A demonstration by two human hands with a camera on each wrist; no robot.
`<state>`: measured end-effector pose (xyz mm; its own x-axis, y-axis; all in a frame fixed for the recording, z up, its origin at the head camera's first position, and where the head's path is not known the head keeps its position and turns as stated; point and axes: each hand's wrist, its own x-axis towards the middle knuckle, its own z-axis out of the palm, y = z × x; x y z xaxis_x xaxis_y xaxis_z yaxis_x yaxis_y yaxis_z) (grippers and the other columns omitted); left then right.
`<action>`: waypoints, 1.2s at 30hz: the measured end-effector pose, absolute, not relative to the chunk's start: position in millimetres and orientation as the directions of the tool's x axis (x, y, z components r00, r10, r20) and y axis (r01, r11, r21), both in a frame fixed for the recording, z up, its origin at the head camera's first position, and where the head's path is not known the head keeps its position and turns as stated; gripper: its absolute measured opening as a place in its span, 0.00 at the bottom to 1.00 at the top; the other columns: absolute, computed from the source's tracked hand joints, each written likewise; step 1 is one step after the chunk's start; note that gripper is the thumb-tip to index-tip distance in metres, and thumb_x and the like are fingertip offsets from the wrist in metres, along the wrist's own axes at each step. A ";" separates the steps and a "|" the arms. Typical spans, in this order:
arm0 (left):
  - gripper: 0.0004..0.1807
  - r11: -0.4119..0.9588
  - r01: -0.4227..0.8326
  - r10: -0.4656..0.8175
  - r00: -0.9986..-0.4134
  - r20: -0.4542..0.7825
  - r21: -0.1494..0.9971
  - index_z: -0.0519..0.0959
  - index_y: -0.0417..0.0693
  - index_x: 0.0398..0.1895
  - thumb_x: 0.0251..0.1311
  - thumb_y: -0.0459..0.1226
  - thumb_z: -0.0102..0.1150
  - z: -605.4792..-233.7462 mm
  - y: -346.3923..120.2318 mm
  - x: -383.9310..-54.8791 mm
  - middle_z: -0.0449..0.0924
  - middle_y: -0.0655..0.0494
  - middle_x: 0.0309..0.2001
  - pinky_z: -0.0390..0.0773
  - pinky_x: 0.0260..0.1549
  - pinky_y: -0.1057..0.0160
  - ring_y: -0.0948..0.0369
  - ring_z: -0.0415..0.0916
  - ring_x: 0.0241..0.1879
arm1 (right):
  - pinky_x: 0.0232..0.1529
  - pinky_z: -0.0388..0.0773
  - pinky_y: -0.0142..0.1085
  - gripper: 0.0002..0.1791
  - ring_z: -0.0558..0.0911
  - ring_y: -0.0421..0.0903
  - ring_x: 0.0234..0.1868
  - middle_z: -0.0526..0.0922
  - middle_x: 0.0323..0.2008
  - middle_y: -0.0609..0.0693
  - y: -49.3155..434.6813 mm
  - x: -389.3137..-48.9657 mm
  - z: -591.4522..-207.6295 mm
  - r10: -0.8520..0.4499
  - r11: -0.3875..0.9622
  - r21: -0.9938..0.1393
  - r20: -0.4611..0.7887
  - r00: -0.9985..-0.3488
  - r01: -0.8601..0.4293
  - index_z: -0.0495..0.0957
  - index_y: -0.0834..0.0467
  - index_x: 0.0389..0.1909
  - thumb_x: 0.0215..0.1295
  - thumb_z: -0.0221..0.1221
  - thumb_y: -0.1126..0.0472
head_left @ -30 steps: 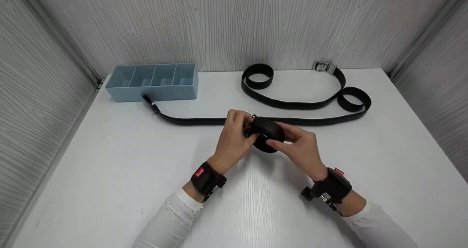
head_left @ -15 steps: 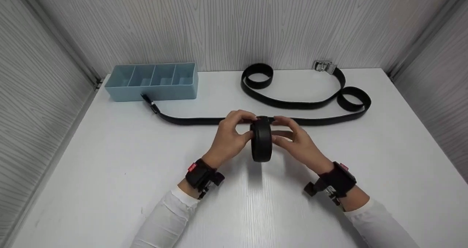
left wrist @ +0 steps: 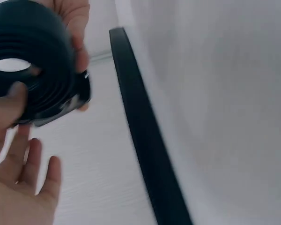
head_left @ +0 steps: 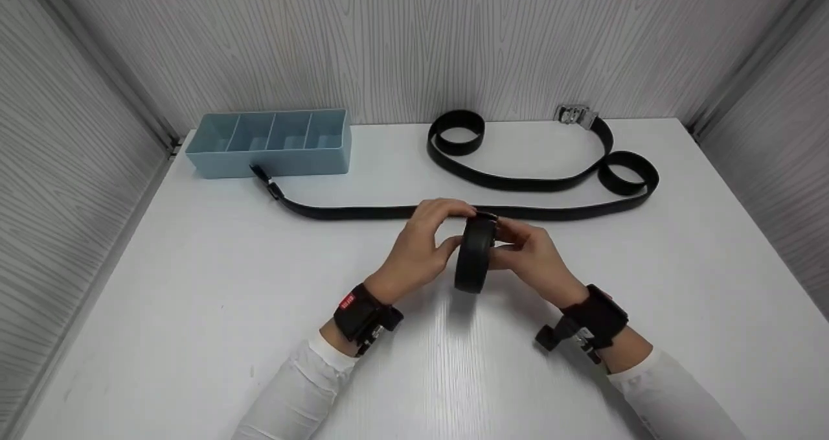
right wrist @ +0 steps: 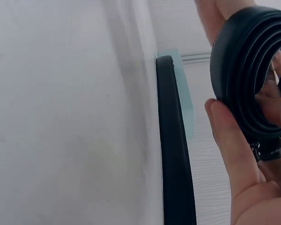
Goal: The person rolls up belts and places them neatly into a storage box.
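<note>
While the coiled black belt (head_left: pixel 473 260) is held on edge mid-frame, the left hand (head_left: pixel 418 245) curves thumb and fingers about it and the right hand (head_left: pixel 536 262) grips its other side — rolling seems nearly done, so the next move calls for keeping the turns snug.

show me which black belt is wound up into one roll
The held belt, between the left hand and right hand; the back belt and front belt stretch out along the table.
</note>
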<state>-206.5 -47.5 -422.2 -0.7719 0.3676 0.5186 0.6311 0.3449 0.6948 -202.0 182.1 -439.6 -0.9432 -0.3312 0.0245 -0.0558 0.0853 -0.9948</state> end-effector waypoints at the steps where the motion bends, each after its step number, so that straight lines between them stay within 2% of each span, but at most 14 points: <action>1: 0.17 0.372 0.609 0.363 -0.790 0.493 0.701 0.80 0.46 0.57 0.67 0.24 0.62 -418.3 -48.7 -206.5 0.80 0.54 0.58 0.74 0.59 0.58 0.58 0.74 0.60 | 0.48 0.86 0.45 0.30 0.89 0.53 0.49 0.83 0.58 0.62 181.9 -202.3 -439.7 -0.312 0.092 -0.993 0.036 -0.950 -0.068 0.74 0.61 0.70 0.67 0.68 0.70; 4: 0.12 0.481 0.458 0.312 -0.886 0.343 0.747 0.79 0.46 0.59 0.78 0.35 0.54 -403.9 -51.0 -204.0 0.82 0.53 0.56 0.78 0.52 0.56 0.58 0.79 0.55 | 0.47 0.87 0.44 0.28 0.88 0.52 0.49 0.84 0.57 0.61 180.0 -203.1 -439.7 -0.262 0.127 -0.986 0.075 -0.962 -0.111 0.77 0.61 0.68 0.67 0.68 0.69; 6: 0.21 0.566 0.331 0.281 -0.938 0.200 0.755 0.76 0.46 0.62 0.80 0.50 0.50 -394.7 -49.8 -200.5 0.85 0.53 0.51 0.81 0.44 0.55 0.58 0.82 0.49 | 0.47 0.87 0.43 0.27 0.89 0.52 0.49 0.85 0.57 0.60 177.7 -203.2 -439.9 -0.244 0.147 -0.980 0.095 -0.965 -0.134 0.78 0.60 0.67 0.67 0.69 0.68; 8: 0.34 0.666 0.253 0.277 -0.957 0.082 0.702 0.74 0.47 0.66 0.75 0.63 0.49 -386.1 -46.0 -196.4 0.87 0.51 0.49 0.81 0.41 0.54 0.56 0.84 0.45 | 0.47 0.86 0.42 0.27 0.88 0.52 0.49 0.84 0.57 0.59 175.1 -203.2 -439.6 -0.242 0.172 -0.971 0.122 -0.963 -0.166 0.78 0.60 0.67 0.67 0.69 0.67; 9: 0.37 0.706 0.239 0.282 -0.958 0.046 0.667 0.72 0.47 0.68 0.72 0.66 0.50 -382.6 -43.4 -195.2 0.87 0.50 0.48 0.82 0.39 0.53 0.55 0.84 0.43 | 0.47 0.86 0.41 0.27 0.88 0.52 0.49 0.84 0.58 0.59 173.9 -203.0 -439.5 -0.241 0.183 -0.966 0.136 -0.961 -0.183 0.78 0.60 0.67 0.68 0.69 0.67; 11: 0.39 0.753 0.242 0.292 -0.956 0.019 0.612 0.71 0.46 0.70 0.68 0.64 0.58 -375.8 -37.8 -193.2 0.87 0.46 0.48 0.83 0.37 0.52 0.53 0.85 0.41 | 0.46 0.86 0.39 0.27 0.89 0.52 0.49 0.84 0.58 0.60 171.7 -202.7 -439.2 -0.238 0.216 -0.951 0.169 -0.957 -0.221 0.78 0.61 0.67 0.67 0.69 0.68; 15: 0.33 0.780 0.287 0.313 -0.948 0.050 0.556 0.72 0.49 0.71 0.66 0.50 0.68 -364.6 -30.6 -191.5 0.87 0.42 0.50 0.84 0.39 0.51 0.50 0.87 0.42 | 0.46 0.85 0.34 0.26 0.86 0.52 0.54 0.84 0.58 0.60 167.0 -201.9 -437.6 -0.230 0.287 -0.909 0.242 -0.943 -0.303 0.79 0.63 0.65 0.66 0.69 0.70; 18: 0.28 0.763 0.354 0.358 -0.928 0.103 0.541 0.77 0.52 0.69 0.67 0.43 0.69 -362.2 -29.1 -192.0 0.87 0.45 0.52 0.84 0.43 0.50 0.48 0.87 0.46 | 0.48 0.84 0.32 0.27 0.84 0.53 0.59 0.84 0.59 0.60 166.2 -203.3 -436.9 -0.223 0.306 -0.889 0.280 -0.934 -0.340 0.78 0.64 0.65 0.65 0.69 0.71; 21: 0.24 0.741 0.413 0.388 -0.907 0.165 0.529 0.80 0.55 0.67 0.67 0.40 0.68 -364.6 -30.0 -194.9 0.87 0.48 0.54 0.84 0.46 0.50 0.49 0.86 0.50 | 0.50 0.84 0.34 0.29 0.84 0.54 0.59 0.82 0.62 0.60 169.1 -206.5 -436.1 -0.222 0.286 -0.898 0.276 -0.935 -0.333 0.77 0.64 0.67 0.64 0.70 0.71; 25: 0.23 0.719 0.454 0.391 -0.890 0.234 0.527 0.81 0.55 0.66 0.68 0.39 0.67 -368.7 -37.2 -199.2 0.88 0.45 0.49 0.84 0.41 0.51 0.50 0.85 0.46 | 0.51 0.84 0.37 0.34 0.84 0.54 0.59 0.78 0.68 0.57 176.2 -210.9 -433.7 -0.248 0.208 -0.941 0.215 -0.945 -0.269 0.73 0.60 0.72 0.64 0.68 0.73; 30: 0.25 0.699 0.438 0.306 -0.898 0.317 0.565 0.79 0.54 0.69 0.69 0.40 0.67 -362.1 -66.1 -213.2 0.87 0.42 0.44 0.83 0.35 0.53 0.51 0.84 0.40 | 0.53 0.84 0.40 0.35 0.83 0.56 0.60 0.74 0.71 0.57 186.0 -212.6 -432.1 -0.251 0.079 -0.978 0.169 -0.953 -0.194 0.68 0.58 0.76 0.69 0.63 0.73; 36: 0.27 0.742 0.327 0.108 -0.920 0.377 0.585 0.76 0.53 0.72 0.71 0.41 0.65 -342.7 -135.1 -259.7 0.84 0.36 0.55 0.84 0.40 0.48 0.46 0.84 0.46 | 0.52 0.84 0.41 0.32 0.83 0.55 0.61 0.76 0.70 0.55 193.1 -212.0 -434.8 -0.253 0.061 -0.983 0.152 -0.955 -0.173 0.70 0.57 0.75 0.72 0.64 0.69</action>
